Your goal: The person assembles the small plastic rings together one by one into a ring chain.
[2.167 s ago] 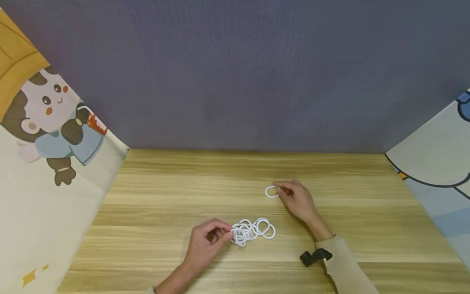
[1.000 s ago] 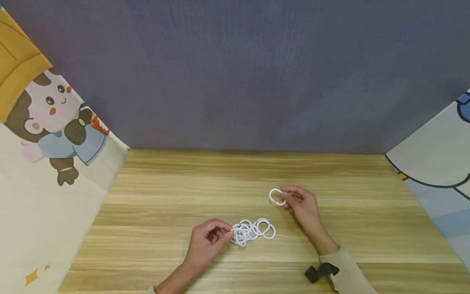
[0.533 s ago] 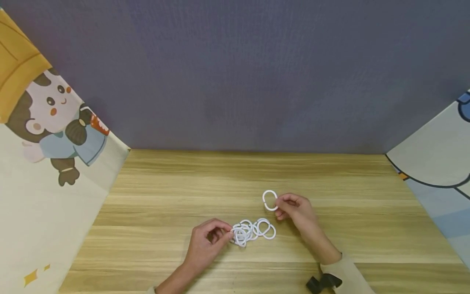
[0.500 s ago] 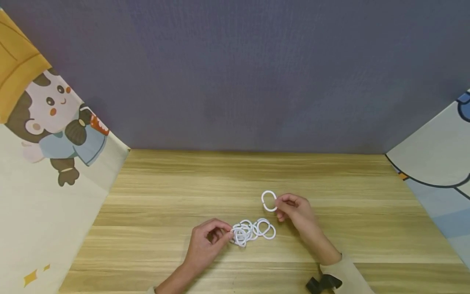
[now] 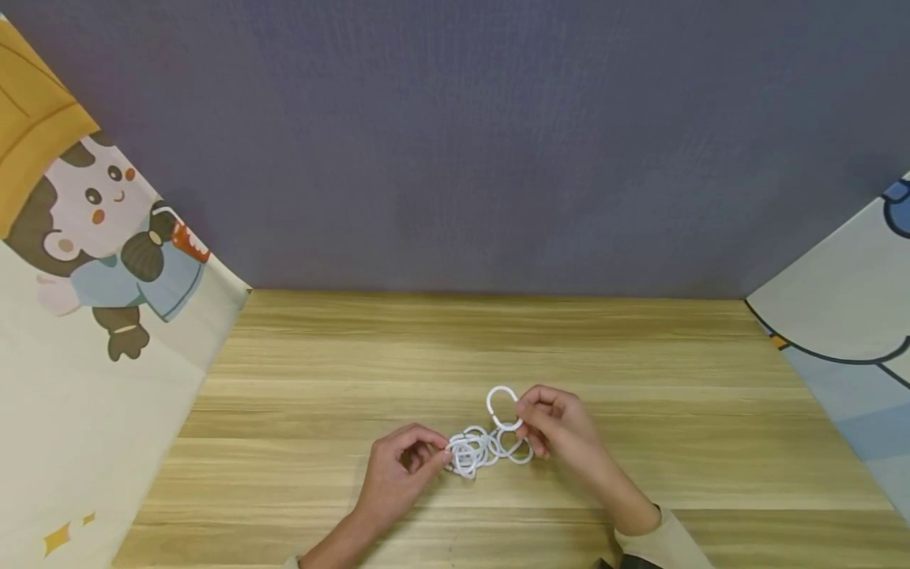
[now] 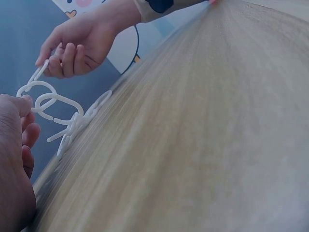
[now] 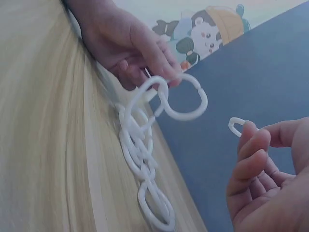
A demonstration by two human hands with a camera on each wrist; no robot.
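My left hand (image 5: pixel 398 474) pinches one white plastic ring (image 7: pixel 205 104) between thumb and fingertips. From it runs a chain of linked white rings (image 7: pixel 141 195) that lies piled on the table, its links overlapping. Each ring is an oval loop with a small gap, like a shower curtain ring. My right hand (image 5: pixel 562 423) pinches a separate white ring (image 5: pixel 489 400) by its right side, raised just above and behind the chain's right end. In the head view this ring overlaps the chain's last links (image 5: pixel 530 450). The right wrist view shows the separate ring apart from the chain.
The wood-grain table (image 5: pixel 320 356) carries the chain near its middle front. A dark grey-blue panel (image 5: pixel 455 158) rises along the back edge. Light side panels with cartoon prints (image 5: pixel 99 205) flank the table. A black strap (image 5: pixel 636 562) sits on the right sleeve.
My right hand has turned its ring upright and brought it leftward and nearer, over the chain's right end. My left hand has stayed in place, holding the chain's left end.
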